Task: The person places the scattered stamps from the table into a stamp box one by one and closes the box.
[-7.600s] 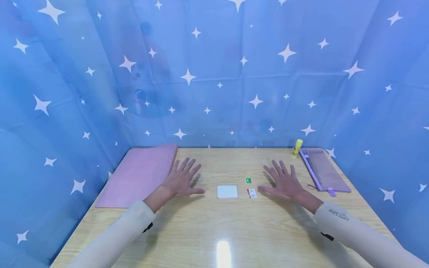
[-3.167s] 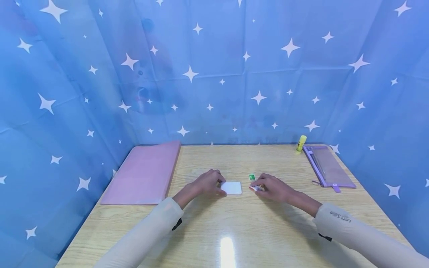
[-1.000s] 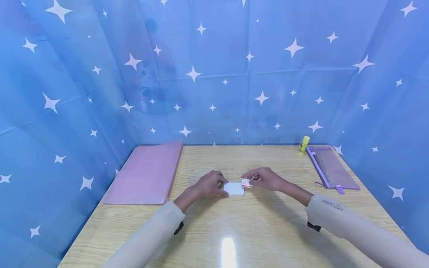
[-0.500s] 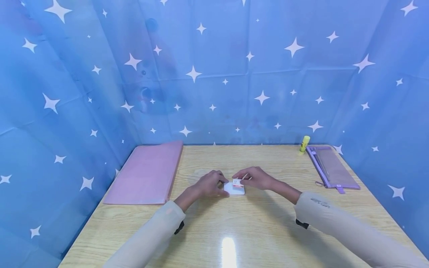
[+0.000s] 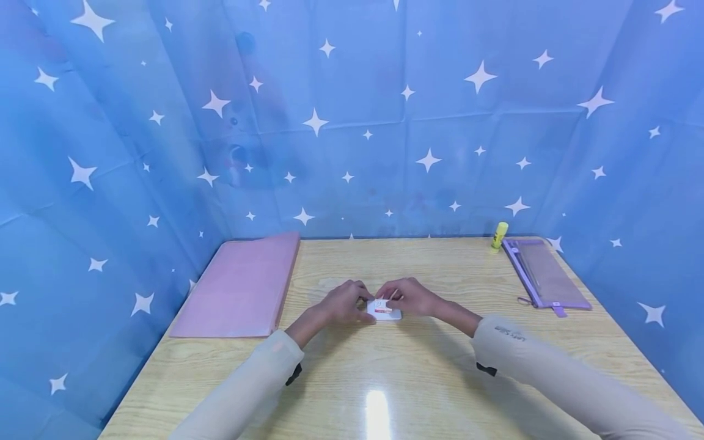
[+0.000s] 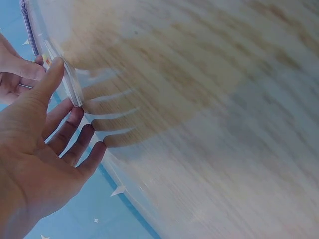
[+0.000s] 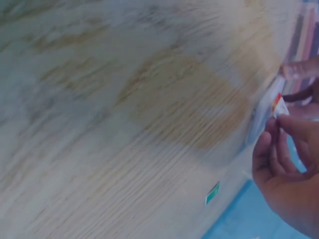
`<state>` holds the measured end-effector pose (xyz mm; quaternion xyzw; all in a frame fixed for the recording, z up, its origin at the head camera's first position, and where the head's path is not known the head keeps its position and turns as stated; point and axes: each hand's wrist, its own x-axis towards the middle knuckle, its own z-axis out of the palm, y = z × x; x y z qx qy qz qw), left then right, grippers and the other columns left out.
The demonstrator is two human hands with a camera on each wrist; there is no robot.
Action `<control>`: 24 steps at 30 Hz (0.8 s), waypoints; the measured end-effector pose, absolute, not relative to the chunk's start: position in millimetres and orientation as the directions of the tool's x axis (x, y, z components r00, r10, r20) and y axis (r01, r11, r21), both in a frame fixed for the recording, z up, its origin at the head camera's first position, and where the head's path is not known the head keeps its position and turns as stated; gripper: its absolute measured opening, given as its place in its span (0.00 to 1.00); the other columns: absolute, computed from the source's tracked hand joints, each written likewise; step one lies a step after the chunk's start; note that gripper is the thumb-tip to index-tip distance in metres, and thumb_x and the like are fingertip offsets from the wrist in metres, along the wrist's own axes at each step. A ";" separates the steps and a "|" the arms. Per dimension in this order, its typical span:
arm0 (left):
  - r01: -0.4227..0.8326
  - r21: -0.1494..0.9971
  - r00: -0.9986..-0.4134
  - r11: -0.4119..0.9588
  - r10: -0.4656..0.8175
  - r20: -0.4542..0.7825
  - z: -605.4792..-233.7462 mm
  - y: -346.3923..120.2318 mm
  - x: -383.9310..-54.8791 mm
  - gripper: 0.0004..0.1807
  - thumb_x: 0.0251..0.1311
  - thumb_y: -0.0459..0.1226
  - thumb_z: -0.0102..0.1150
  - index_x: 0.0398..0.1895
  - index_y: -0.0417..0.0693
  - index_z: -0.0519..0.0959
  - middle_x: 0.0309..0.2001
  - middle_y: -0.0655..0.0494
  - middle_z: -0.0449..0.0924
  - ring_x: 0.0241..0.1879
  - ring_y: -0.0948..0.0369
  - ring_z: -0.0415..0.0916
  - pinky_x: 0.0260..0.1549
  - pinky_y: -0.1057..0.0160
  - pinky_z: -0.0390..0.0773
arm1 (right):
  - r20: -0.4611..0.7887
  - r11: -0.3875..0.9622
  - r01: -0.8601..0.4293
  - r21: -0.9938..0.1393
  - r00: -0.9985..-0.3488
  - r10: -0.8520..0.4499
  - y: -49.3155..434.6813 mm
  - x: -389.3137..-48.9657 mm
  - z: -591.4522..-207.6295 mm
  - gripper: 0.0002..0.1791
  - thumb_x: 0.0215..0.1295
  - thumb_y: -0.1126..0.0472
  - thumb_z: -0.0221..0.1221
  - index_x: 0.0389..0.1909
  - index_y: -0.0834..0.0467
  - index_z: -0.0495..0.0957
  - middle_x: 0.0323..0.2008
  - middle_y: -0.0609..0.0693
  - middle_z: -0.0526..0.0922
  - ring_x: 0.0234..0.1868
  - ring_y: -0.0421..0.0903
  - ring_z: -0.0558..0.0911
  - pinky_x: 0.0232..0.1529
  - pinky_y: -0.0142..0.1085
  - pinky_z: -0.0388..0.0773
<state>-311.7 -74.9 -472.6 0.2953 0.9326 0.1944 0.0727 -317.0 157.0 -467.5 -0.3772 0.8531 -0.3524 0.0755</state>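
My left hand [image 5: 343,302] holds a small white rectangular block [image 5: 392,316] on the table at its left edge, between thumb and fingers. In the left wrist view the clear edge of the white block [image 6: 75,92] lies between thumb and fingertips. Over the block, my right hand [image 5: 414,297] pinches a small printed card [image 5: 382,306], white with a red edge. The right wrist view shows this printed card [image 7: 280,106] tilted at the fingertips, close to the block; contact between them cannot be told. A small green card [image 7: 212,193] lies flat nearby, hidden behind my right hand in the head view.
On the wooden table [image 5: 308,391], a pink folder [image 5: 236,287] lies at the left. At the back right stands a yellow glue stick [image 5: 499,235], beside a purple zip pouch [image 5: 550,275]. A blue starry curtain [image 5: 352,153] encloses the back and sides.
From flat on the table, my hands came to grip the block and the printed card. Lately my right hand carried the card left and lower over the block; my left stayed put.
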 end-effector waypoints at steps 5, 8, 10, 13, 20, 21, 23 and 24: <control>0.530 0.405 -0.812 0.746 0.583 -0.012 -472.9 -74.7 -311.5 0.29 0.56 0.51 0.78 0.58 0.47 0.86 0.53 0.56 0.83 0.51 0.61 0.76 0.50 0.63 0.77 | 0.143 0.489 -0.584 -0.648 -0.723 -0.675 151.3 -316.3 -472.9 0.11 0.69 0.73 0.61 0.50 0.66 0.84 0.41 0.58 0.88 0.41 0.52 0.88 0.42 0.37 0.84; 0.531 0.414 -0.810 0.739 0.586 -0.008 -473.1 -74.8 -310.7 0.28 0.56 0.49 0.79 0.57 0.47 0.87 0.52 0.56 0.83 0.51 0.61 0.76 0.51 0.63 0.77 | 0.146 0.501 -0.581 -0.642 -0.733 -0.664 148.3 -315.1 -475.9 0.11 0.68 0.73 0.62 0.49 0.65 0.85 0.41 0.57 0.88 0.41 0.51 0.88 0.41 0.35 0.82; 0.535 0.421 -0.806 0.733 0.592 -0.007 -473.3 -75.0 -310.1 0.27 0.56 0.49 0.78 0.56 0.46 0.87 0.52 0.56 0.83 0.51 0.60 0.76 0.51 0.63 0.77 | 0.144 0.511 -0.577 -0.637 -0.741 -0.656 146.6 -313.8 -477.2 0.11 0.68 0.73 0.63 0.49 0.64 0.85 0.41 0.55 0.88 0.41 0.51 0.87 0.40 0.35 0.82; 0.546 0.416 -0.800 0.727 0.600 0.002 -473.7 -75.4 -309.7 0.26 0.56 0.49 0.79 0.56 0.47 0.87 0.52 0.56 0.83 0.52 0.59 0.76 0.51 0.62 0.77 | 0.147 0.527 -0.575 -0.625 -0.750 -0.645 143.8 -311.7 -478.9 0.10 0.67 0.71 0.64 0.48 0.62 0.85 0.40 0.54 0.88 0.40 0.50 0.86 0.39 0.34 0.81; 0.574 0.394 -0.786 0.718 0.617 0.020 -474.5 -76.1 -310.5 0.26 0.56 0.49 0.79 0.54 0.47 0.88 0.52 0.55 0.84 0.52 0.58 0.77 0.52 0.62 0.78 | 0.154 0.580 -0.562 -0.590 -0.783 -0.602 140.4 -309.7 -483.4 0.08 0.67 0.68 0.67 0.46 0.60 0.86 0.38 0.51 0.86 0.37 0.43 0.83 0.37 0.32 0.79; 0.575 0.394 -0.785 0.717 0.619 0.019 -474.3 -76.2 -310.6 0.26 0.56 0.49 0.79 0.54 0.47 0.88 0.52 0.55 0.84 0.52 0.58 0.77 0.52 0.62 0.78 | 0.154 0.586 -0.558 -0.587 -0.788 -0.596 140.4 -309.5 -483.9 0.08 0.67 0.67 0.67 0.46 0.60 0.86 0.38 0.49 0.85 0.36 0.41 0.82 0.37 0.31 0.78; 0.577 0.389 -0.784 0.718 0.620 0.017 -474.3 -76.5 -310.8 0.26 0.56 0.50 0.78 0.55 0.48 0.87 0.52 0.56 0.84 0.52 0.59 0.77 0.52 0.62 0.78 | 0.152 0.596 -0.553 -0.582 -0.794 -0.589 140.4 -308.8 -484.1 0.08 0.68 0.66 0.67 0.46 0.60 0.86 0.36 0.47 0.84 0.34 0.38 0.80 0.36 0.31 0.78; 0.577 0.386 -0.784 0.719 0.621 0.016 -474.0 -76.5 -310.8 0.26 0.56 0.50 0.78 0.55 0.48 0.87 0.52 0.56 0.84 0.52 0.59 0.77 0.52 0.62 0.78 | 0.152 0.600 -0.555 -0.576 -0.794 -0.589 140.3 -308.8 -484.4 0.08 0.68 0.66 0.67 0.46 0.59 0.86 0.36 0.46 0.83 0.33 0.37 0.78 0.35 0.31 0.77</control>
